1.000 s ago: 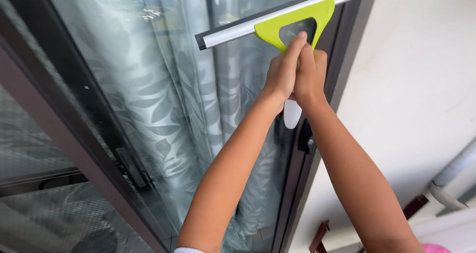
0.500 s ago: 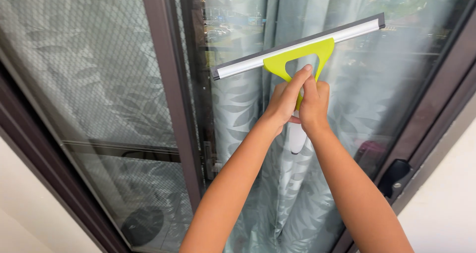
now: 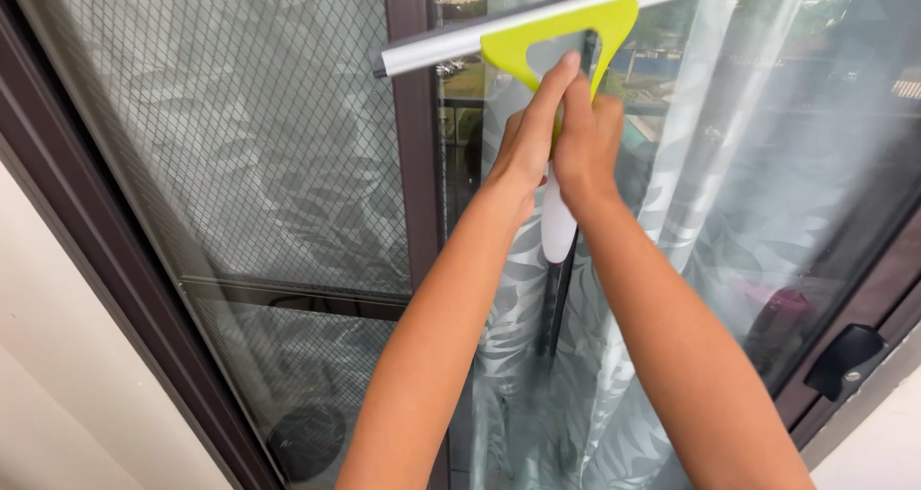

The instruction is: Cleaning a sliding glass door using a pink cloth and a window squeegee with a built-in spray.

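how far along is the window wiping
Done: cannot tell; no wiped strip shows on the glass pane. In hand: left hand and right hand grip the squeegee, blade high on the pane. Left: apparently the glass below.

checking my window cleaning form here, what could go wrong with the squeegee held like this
Both hands, left hand and right hand, crowd the narrow neck of the squeegee, so the long blade may tilt and leave streaks. The blade's left end overhangs the dark window frame and could catch on it. The arms are stretched high, so pressure on the glass pane may be uneven.
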